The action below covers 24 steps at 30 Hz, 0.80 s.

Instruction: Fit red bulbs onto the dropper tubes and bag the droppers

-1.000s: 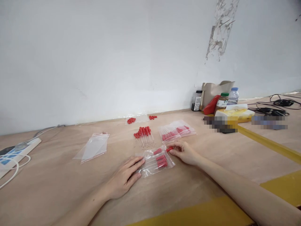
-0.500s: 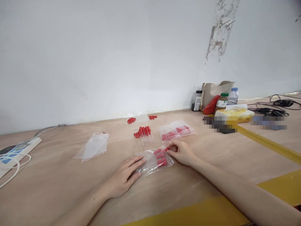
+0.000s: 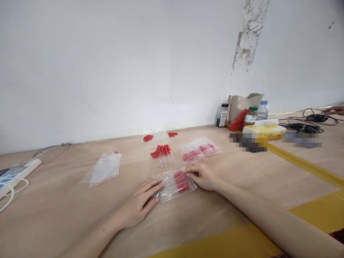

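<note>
A clear zip bag [image 3: 168, 195] lies flat in front of me with several red-bulbed droppers [image 3: 181, 181] in it, their thin clear stems pointing left. My left hand [image 3: 145, 200] rests on the bag's left end, fingers stretched out and apart. At the right end, my right hand [image 3: 200, 175] pinches the bag's edge beside the red bulbs; its fingertips are partly hidden. Just behind the bag is a pile of loose red-bulbed droppers [image 3: 163, 154]. Filled zip bags [image 3: 200, 148] overlap to the right of that pile.
Flat zip bags [image 3: 106, 170] lie at left, near a power strip [image 3: 24, 175]. Small red bulbs [image 3: 148, 138] sit on plastic by the wall. Jars, a bottle, a beige bag [image 3: 243, 107] and a tissue pack [image 3: 264, 132] stand at right, with cables and another person's hand [image 3: 334, 110] beyond.
The dropper in my right hand has slid left into the bag, and that hand's fingers are now at the bag's edge. My left hand stays on the bag. Another person's hand has appeared far right.
</note>
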Tool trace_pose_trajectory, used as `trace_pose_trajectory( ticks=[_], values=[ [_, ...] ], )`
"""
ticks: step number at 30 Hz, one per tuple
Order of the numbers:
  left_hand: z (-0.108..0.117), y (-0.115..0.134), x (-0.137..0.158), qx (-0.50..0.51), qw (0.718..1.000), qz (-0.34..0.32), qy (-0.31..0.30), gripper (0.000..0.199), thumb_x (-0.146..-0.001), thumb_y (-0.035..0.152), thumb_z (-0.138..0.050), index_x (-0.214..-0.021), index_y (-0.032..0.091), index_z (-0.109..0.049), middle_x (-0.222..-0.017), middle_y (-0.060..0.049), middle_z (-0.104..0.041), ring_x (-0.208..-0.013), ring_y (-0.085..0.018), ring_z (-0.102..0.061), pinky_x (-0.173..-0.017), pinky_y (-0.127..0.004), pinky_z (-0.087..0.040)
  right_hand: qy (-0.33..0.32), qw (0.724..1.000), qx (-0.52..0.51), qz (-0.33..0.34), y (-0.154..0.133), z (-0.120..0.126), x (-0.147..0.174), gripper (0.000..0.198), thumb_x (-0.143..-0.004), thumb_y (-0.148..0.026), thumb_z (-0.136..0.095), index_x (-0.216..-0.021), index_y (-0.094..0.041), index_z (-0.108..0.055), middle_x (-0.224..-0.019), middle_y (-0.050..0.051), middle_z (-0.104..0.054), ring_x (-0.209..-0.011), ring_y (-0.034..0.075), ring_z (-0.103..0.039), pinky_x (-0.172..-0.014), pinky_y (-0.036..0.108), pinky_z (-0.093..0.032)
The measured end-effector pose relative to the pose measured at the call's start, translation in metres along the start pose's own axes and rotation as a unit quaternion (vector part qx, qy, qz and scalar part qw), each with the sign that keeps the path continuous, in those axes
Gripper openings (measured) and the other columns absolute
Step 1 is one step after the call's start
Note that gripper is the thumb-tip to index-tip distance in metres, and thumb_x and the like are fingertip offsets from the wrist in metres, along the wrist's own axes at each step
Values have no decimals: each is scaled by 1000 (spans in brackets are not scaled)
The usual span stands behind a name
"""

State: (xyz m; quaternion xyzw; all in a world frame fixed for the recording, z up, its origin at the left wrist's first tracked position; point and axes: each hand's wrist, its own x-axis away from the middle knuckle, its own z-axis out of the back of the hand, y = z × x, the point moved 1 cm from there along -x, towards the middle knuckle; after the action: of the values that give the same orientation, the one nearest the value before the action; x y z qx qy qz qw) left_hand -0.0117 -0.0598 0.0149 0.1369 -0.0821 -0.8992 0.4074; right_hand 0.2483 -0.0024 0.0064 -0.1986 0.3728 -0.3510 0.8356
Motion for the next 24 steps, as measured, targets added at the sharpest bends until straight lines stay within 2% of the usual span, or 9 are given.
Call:
trace_pose_trajectory(
  ticks=[3, 5, 7, 11, 15, 20, 24],
  values=[
    [1, 1, -1, 1, 1000, 0, 1, 40, -91, 32, -35, -130, 31, -35, -133, 0, -40, -121, -21, -36, -101, -41, -30, -25, 998, -48, -15, -1, -1, 1, 19, -79, -21, -47, -83, -21, -65, -80, 2, -65, -74, 15, -57, -69, 26, -43],
    [1, 2, -1, 3, 1000, 2, 1, 40, -91, 31, -35, -130, 30, -34, -134, -1, -40, -121, -21, -36, -101, -41, -30, -20, 994, -89, -63, 2, -2, 1, 22, -82, -29, -43, -83, -18, -62, -79, 2, -64, -71, 14, -57, -66, 25, -43],
    [2, 2, 0, 5, 1000, 4, -1, 40, -91, 31, -35, -131, 30, -34, -135, -1, -39, -122, -21, -35, -101, -41, -30, 13, 987, -97, -125, 7, -1, 0, 29, -83, -38, -39, -78, -17, -59, -75, 3, -63, -65, 13, -56, -61, 25, -43],
    [2, 1, 1, 10, 1000, 6, -8, 42, -91, 32, -35, -132, 30, -30, -136, 0, -37, -124, -21, -33, -101, -41, -30, 70, 975, -42, -206, 14, -1, -1, 37, -74, -51, -49, -70, -16, -59, -71, 4, -62, -66, 15, -55, -60, 26, -41],
    [2, 2, 1, 15, 1000, -8, -12, 44, -90, 32, -36, -133, 31, -28, -136, 1, -37, -124, -21, -33, -102, -44, -27, 18, 973, -52, -226, 16, -7, -1, 35, -64, -51, -60, -71, -16, -62, -63, 1, -60, -59, 14, -53, -52, 24, -39],
    [2, 3, 1, 32, 999, -3, -7, 43, -90, 32, -37, -133, 31, -29, -137, 1, -35, -125, -21, -31, -103, -42, -28, -15, 958, -184, -222, 13, -13, -1, 30, -66, -46, -60, -59, -17, -55, -55, -2, -55, -51, 11, -50, -47, 21, -38],
    [2, 0, 3, 34, 999, 26, 8, 44, -90, 31, -37, -133, 30, -29, -141, 0, -26, -127, -21, -28, -103, -39, -29, -25, 907, -331, -260, 11, -1, 4, 32, -67, -48, -59, -67, -18, -49, -51, -5, -50, -41, 8, -44, -40, 20, -36]
  ],
)
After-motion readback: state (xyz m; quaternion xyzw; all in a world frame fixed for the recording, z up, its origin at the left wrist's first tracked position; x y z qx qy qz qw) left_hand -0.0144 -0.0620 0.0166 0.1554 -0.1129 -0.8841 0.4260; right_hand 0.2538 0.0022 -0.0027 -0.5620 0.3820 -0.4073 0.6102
